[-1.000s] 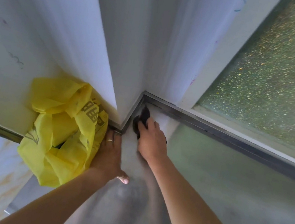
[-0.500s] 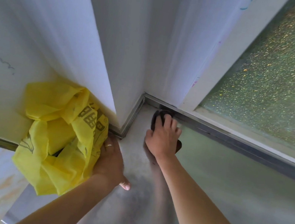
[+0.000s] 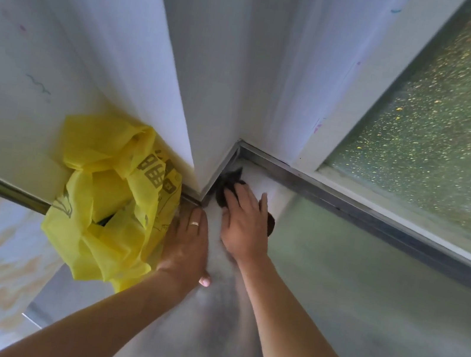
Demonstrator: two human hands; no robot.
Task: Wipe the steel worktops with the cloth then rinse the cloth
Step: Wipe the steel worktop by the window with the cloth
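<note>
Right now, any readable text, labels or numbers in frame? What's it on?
yellow plastic bag: dark printed block characters and a line drawing; creased and tilted, not legible enough to quote.
white wall panels: only faint pen squiggles, no words.
dark cloth, steel worktop, frosted window: no text seen.

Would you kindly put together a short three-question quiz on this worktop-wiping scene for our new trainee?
1. Which hand presses the dark cloth into the corner of the steel worktop?
2. True or false: the yellow bag lies to the right of both hands.
3. Multiple choice: the left hand is (a) lifting the cloth, (b) resting flat beside the bag, (c) touching the window.

Key:
1. The right hand.
2. False; it lies to their left.
3. b.
</note>
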